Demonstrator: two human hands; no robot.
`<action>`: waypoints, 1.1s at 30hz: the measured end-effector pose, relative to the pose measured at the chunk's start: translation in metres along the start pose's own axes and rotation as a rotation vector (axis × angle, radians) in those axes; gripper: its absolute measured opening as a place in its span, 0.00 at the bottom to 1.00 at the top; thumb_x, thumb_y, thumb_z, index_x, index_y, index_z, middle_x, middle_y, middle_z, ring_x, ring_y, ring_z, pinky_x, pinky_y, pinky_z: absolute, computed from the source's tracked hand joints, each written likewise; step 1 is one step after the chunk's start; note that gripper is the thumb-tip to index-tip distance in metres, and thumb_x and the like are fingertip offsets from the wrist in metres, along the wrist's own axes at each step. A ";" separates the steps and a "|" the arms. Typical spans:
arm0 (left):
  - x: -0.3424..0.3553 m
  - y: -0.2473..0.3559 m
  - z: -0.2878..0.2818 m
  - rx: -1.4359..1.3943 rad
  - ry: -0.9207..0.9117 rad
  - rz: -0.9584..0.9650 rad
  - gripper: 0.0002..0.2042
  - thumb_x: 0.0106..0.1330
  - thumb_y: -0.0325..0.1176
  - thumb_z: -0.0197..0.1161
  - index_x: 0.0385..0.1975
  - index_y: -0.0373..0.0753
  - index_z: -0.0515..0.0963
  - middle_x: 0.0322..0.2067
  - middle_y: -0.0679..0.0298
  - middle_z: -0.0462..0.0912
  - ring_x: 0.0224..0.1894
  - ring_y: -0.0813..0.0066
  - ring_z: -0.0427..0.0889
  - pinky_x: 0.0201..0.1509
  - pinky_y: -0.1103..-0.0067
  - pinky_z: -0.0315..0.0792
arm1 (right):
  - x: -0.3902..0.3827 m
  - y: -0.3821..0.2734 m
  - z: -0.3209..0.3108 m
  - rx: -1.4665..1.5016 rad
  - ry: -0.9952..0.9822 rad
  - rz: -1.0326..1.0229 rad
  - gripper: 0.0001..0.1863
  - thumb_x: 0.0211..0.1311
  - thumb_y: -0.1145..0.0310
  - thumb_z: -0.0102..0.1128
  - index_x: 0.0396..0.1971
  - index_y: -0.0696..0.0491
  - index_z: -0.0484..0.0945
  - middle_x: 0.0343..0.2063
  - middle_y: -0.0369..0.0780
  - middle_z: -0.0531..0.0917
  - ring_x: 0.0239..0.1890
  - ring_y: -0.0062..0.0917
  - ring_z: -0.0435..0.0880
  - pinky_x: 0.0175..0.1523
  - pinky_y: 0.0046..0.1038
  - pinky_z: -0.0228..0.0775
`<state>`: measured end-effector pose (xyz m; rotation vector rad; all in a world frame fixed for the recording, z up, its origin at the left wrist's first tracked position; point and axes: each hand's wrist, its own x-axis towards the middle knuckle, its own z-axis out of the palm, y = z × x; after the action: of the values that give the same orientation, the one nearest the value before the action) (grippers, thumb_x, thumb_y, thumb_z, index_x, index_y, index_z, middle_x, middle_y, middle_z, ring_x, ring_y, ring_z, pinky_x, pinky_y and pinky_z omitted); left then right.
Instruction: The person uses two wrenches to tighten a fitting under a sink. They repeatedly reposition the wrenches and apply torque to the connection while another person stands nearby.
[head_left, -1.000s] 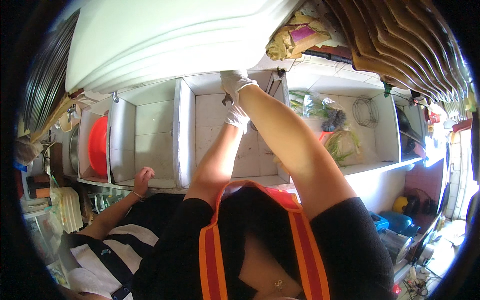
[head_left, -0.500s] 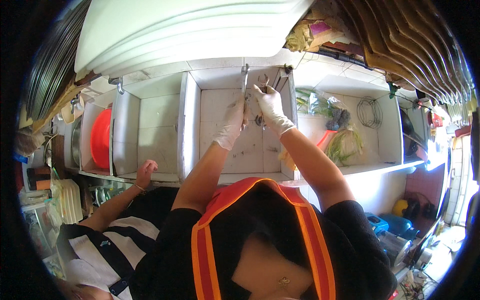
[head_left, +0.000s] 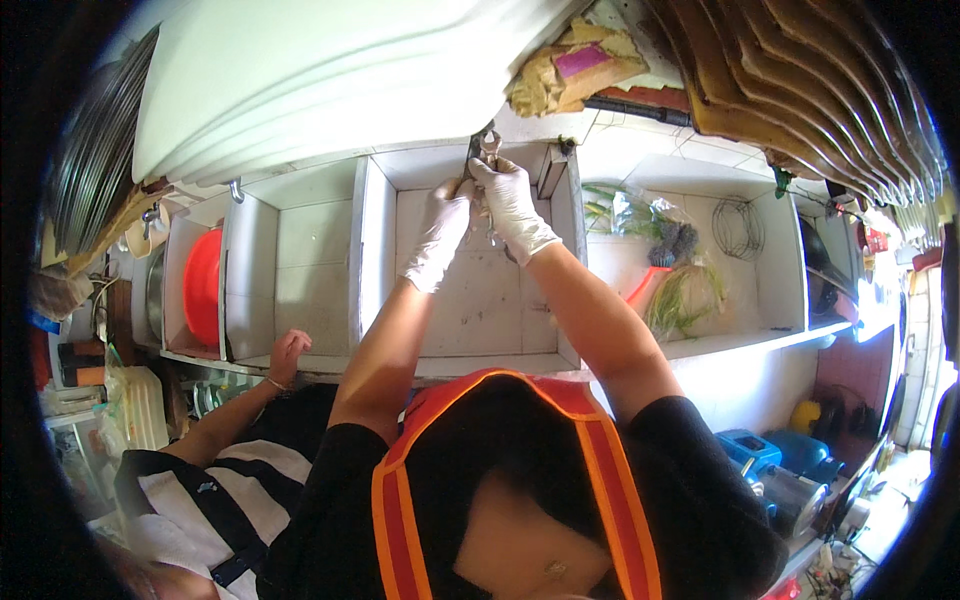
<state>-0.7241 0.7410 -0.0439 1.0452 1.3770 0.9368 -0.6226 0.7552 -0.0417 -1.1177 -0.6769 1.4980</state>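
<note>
Both my hands wear thin white gloves and meet over the far side of a white-tiled sink basin (head_left: 470, 310). My right hand (head_left: 510, 205) is closed round an open-end wrench (head_left: 490, 145), whose forked metal head sticks out past the fingers. Just left of it, my left hand (head_left: 440, 225) has its fingers bent round a narrow dark metal piece (head_left: 474, 153); its kind is hard to make out. The fingertips of the two hands nearly touch, and they hide the wrench's handle.
A co-worker's bare hand (head_left: 290, 350) rests at the sink's front edge on the left. Green stalks (head_left: 685, 300), a dark scouring pad (head_left: 673, 245) and a wire coil (head_left: 738, 228) lie in the right basin. A red tub (head_left: 203, 288) stands far left; white trays (head_left: 340, 90) overhang the back.
Both hands have shifted left, and the right hand with the wrench has come in closer to the left hand. The view has moved slightly.
</note>
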 end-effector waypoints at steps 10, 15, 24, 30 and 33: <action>0.024 0.016 -0.016 0.433 0.143 0.215 0.10 0.57 0.33 0.57 0.31 0.31 0.77 0.23 0.64 0.80 0.21 0.79 0.75 0.25 0.82 0.68 | 0.037 0.009 0.024 0.206 0.126 -0.007 0.07 0.53 0.71 0.56 0.21 0.58 0.73 0.15 0.37 0.75 0.10 0.19 0.69 0.13 0.22 0.59; 0.008 -0.003 -0.008 0.699 0.152 0.304 0.10 0.57 0.33 0.56 0.27 0.32 0.77 0.21 0.54 0.78 0.26 0.66 0.77 0.30 0.74 0.69 | 0.021 0.017 0.015 0.195 0.121 0.046 0.08 0.54 0.69 0.54 0.22 0.58 0.73 0.13 0.35 0.73 0.10 0.17 0.66 0.14 0.21 0.57; -0.037 -0.042 -0.013 0.145 0.066 0.215 0.05 0.62 0.32 0.55 0.30 0.37 0.73 0.14 0.70 0.69 0.10 0.86 0.63 0.10 0.84 0.54 | -0.028 0.018 -0.004 -0.054 -0.019 0.065 0.07 0.57 0.68 0.56 0.29 0.56 0.75 0.18 0.31 0.75 0.16 0.12 0.69 0.20 0.16 0.59; -0.044 -0.030 -0.017 0.190 0.052 0.134 0.06 0.62 0.32 0.55 0.32 0.36 0.72 0.14 0.69 0.70 0.11 0.85 0.64 0.11 0.85 0.56 | -0.038 0.010 -0.010 -0.100 -0.072 0.079 0.08 0.58 0.67 0.54 0.29 0.56 0.76 0.19 0.33 0.76 0.18 0.13 0.70 0.22 0.16 0.61; -0.048 -0.023 -0.017 0.111 0.052 0.144 0.07 0.62 0.32 0.54 0.35 0.36 0.71 0.15 0.69 0.70 0.11 0.84 0.65 0.10 0.84 0.56 | -0.038 0.005 -0.012 0.003 -0.032 0.070 0.09 0.59 0.68 0.51 0.31 0.58 0.77 0.22 0.35 0.77 0.21 0.16 0.72 0.26 0.19 0.64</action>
<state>-0.7426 0.6891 -0.0509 1.2244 1.4248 1.0073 -0.6157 0.7154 -0.0402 -1.1270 -0.6628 1.5790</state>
